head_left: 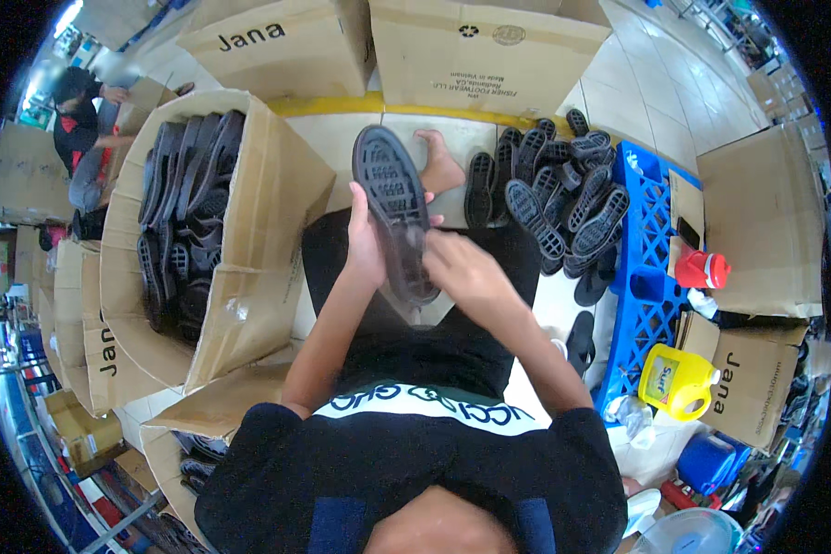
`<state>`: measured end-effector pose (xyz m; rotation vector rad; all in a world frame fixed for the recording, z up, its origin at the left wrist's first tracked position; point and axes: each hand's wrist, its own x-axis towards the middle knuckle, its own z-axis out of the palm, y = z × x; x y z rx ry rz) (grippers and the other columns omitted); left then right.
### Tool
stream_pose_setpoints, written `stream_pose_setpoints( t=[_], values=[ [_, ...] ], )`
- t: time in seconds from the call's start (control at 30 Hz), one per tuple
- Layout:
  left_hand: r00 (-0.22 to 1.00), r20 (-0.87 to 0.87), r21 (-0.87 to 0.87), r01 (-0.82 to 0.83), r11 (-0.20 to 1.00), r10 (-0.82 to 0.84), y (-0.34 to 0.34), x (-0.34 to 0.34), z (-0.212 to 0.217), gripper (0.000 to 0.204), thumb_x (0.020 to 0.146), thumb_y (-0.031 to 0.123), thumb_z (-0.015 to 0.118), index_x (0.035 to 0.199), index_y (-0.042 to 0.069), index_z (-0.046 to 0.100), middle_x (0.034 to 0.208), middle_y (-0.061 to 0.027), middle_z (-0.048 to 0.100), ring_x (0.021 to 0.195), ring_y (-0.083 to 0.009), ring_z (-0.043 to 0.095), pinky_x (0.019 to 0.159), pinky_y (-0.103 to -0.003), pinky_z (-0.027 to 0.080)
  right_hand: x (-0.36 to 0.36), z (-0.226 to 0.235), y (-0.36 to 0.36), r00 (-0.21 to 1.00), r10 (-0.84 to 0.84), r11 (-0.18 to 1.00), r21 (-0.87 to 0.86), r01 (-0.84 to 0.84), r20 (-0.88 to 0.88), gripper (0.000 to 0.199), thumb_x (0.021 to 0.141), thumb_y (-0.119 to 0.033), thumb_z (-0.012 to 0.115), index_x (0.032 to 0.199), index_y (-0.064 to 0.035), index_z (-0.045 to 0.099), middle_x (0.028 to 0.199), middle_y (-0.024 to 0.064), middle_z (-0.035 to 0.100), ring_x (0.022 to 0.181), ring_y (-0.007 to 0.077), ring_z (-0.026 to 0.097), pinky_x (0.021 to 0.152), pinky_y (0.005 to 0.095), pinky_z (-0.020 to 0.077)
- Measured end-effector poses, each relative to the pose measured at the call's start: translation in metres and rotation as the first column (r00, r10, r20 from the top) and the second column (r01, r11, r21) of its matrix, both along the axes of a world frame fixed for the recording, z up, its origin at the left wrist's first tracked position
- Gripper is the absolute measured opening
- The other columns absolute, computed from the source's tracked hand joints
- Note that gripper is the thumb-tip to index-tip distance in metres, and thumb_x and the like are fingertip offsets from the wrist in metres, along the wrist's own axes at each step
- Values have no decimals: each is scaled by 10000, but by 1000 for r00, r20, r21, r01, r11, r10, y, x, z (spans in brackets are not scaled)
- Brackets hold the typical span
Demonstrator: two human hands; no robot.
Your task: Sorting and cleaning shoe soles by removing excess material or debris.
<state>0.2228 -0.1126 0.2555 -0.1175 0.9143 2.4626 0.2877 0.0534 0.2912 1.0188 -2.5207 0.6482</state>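
Note:
A dark shoe sole [392,175] stands lengthwise before me above my lap, its ribbed, hollow-celled side facing up. My left hand [367,242] grips it along the left edge, thumb on top, with fingertips showing past the right edge. My right hand [468,274] is closed and smeared by motion at the sole's right side, over its smoother middle. Whatever its fingers may pinch is hidden. To the left, an open cardboard box [272,185] holds several dark soles [189,171] packed on edge.
A pile of loose soles [559,189] lies on the tiled floor at right, beside a blue plastic pallet [651,286]. A yellow jug [676,381] and a red container [704,270] sit there. Large cartons [489,65] line the far side. Another person [78,125] sits at far left.

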Motion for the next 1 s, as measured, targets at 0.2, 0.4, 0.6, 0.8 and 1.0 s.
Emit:
stream_pose_setpoints(
  t=[0.2,0.4,0.6,0.8,1.0],
  values=[
    [995,88,-250,-31,968,54,14,-17,-31,872,859,740,129,1227,43,503,1070,-196,622,859,-328,646,735,-441,542,55,-15,37,951,-4,996,-87,32,309,170,758,-22,626,899,11,537,1050,135,566,874,268,603,762,331,505],
    [962,272,-235,94,967,-28,88,-45,-104,821,895,689,106,1304,71,460,1198,-152,564,1044,-328,562,906,-464,460,91,-62,82,736,-89,487,-615,620,672,73,866,-40,601,908,14,575,1045,99,604,783,163,622,731,267,500],
    [884,286,-51,400,915,-370,240,-77,-137,724,940,612,206,1342,52,426,1335,-150,479,1205,-325,459,1052,-460,321,169,-142,96,567,-128,-335,-574,747,813,121,914,-111,582,956,3,585,831,76,625,743,127,602,693,254,488],
    [831,307,-405,555,726,-464,319,-100,-113,831,899,669,242,1407,13,278,1336,-205,468,1233,-393,436,1054,-550,255,199,-160,86,525,-181,-535,-531,657,832,143,920,-155,583,919,-12,574,756,89,638,683,139,603,672,265,493],
    [764,165,-525,603,600,-624,175,-75,-159,521,920,445,464,1283,71,452,1200,-117,598,1043,-244,596,919,-368,426,171,-187,91,579,-117,-584,-527,617,807,121,936,-149,555,939,-27,559,794,69,613,682,143,597,648,266,490]
  ],
)
